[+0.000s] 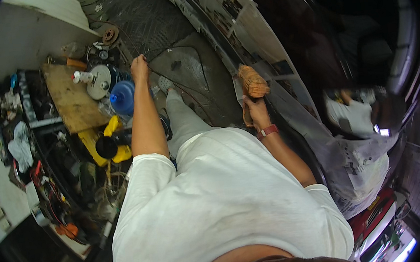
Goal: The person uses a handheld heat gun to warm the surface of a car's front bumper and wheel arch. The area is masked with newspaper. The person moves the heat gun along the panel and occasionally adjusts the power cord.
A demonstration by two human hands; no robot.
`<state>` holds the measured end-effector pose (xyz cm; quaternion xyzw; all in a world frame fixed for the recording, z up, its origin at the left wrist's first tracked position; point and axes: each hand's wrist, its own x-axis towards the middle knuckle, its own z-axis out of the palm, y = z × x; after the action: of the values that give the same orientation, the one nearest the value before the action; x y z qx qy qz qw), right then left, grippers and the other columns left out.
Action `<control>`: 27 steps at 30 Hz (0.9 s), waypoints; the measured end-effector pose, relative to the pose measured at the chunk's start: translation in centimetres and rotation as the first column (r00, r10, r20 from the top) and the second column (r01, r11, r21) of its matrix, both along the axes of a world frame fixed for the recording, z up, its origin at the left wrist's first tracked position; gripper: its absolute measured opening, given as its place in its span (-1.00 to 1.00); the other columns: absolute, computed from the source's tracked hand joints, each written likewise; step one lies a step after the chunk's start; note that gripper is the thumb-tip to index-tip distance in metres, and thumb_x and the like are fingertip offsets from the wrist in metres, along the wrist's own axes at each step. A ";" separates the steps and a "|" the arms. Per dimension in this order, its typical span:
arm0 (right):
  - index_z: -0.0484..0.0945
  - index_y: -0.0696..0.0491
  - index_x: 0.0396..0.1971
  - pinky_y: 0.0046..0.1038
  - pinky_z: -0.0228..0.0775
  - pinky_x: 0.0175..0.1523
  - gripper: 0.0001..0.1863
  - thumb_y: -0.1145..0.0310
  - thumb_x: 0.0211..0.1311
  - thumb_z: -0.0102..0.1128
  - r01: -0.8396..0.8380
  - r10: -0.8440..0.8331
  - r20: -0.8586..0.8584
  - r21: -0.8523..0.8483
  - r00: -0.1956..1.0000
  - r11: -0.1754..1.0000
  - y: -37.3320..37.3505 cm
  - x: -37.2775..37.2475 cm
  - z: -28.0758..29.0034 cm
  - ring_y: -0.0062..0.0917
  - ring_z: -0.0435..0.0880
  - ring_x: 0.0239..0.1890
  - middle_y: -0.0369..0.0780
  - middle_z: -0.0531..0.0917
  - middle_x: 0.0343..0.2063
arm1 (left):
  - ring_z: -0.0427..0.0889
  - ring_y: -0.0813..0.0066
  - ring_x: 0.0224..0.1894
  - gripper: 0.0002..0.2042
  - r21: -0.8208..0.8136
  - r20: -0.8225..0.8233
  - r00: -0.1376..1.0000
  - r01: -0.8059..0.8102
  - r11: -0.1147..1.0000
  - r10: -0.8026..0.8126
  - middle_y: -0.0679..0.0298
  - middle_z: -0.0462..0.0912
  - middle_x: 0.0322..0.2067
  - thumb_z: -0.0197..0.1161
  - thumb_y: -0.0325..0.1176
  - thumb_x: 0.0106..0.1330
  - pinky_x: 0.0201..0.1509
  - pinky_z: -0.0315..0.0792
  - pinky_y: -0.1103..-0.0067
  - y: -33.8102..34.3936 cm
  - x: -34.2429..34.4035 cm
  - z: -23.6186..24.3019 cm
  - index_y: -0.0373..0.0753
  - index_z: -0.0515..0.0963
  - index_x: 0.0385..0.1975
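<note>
My left hand (pixel 139 68) is closed, fingers curled, over the floor on the left. A thin dark cable (pixel 203 70) meets it at the fingers and loops away to the right over the floor. In my right hand (pixel 258 114) is an orange-brown tool (pixel 253 81) with a bulky, rounded head and a patchy, wrapped-looking surface. Its exact kind cannot be made out. The tool stands beside the lower edge of a dark car body (pixel 308 44), which is partly masked with printed paper (pixel 267 38) and plastic sheeting.
On the left stand a blue water bottle (pixel 123 98), a round pale drum (pixel 102 81) with a white can (pixel 81 77) on it, a wooden board (pixel 71 99) and a yellow container (pixel 100 145). Cluttered tools and wires lie beyond. Masking plastic (pixel 362 166) bulges at right.
</note>
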<state>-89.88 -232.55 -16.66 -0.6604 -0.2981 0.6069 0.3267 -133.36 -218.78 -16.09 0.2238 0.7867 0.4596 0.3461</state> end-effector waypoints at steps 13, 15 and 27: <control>0.42 0.15 0.29 -0.44 0.44 0.18 -0.46 0.45 0.37 0.35 0.133 -0.138 0.065 0.076 0.988 0.988 25.4 -27.8 6.8 -0.52 0.63 0.09 -0.19 0.63 0.11 | 0.57 0.43 -0.21 -0.58 -0.252 0.360 0.894 0.368 0.895 -0.266 0.25 0.64 -0.27 0.26 0.02 0.45 -0.09 0.45 0.47 14.1 -15.6 -15.8 -0.28 0.59 -0.08; 0.44 0.14 0.25 -0.51 0.48 0.07 -0.49 0.43 0.36 0.37 0.132 -0.133 0.007 0.090 0.991 0.987 29.4 -30.9 8.1 -0.60 0.65 -0.02 -0.26 0.67 0.02 | 0.61 0.35 -0.01 -0.52 -0.294 0.402 0.875 0.403 0.867 -0.271 0.17 0.69 -0.12 0.25 0.02 0.46 0.15 0.44 0.45 17.3 -16.5 -12.8 -0.32 0.56 0.08; 0.51 0.22 0.17 -0.41 0.37 0.25 -0.47 0.28 0.31 0.45 0.002 -0.053 0.118 0.395 0.992 0.919 46.7 -45.1 7.7 -0.43 0.63 0.13 -0.13 0.69 0.08 | 0.40 0.03 0.44 -0.28 -0.339 0.423 0.660 0.751 0.566 -0.621 -0.12 0.42 0.38 0.20 0.08 0.47 0.48 0.27 0.28 23.1 -23.8 -9.5 -0.29 0.28 0.46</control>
<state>-134.99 -185.84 -8.95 -0.6224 -0.4249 0.4866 0.4419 -157.19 -195.72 -25.62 0.3579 0.6721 0.0977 0.6409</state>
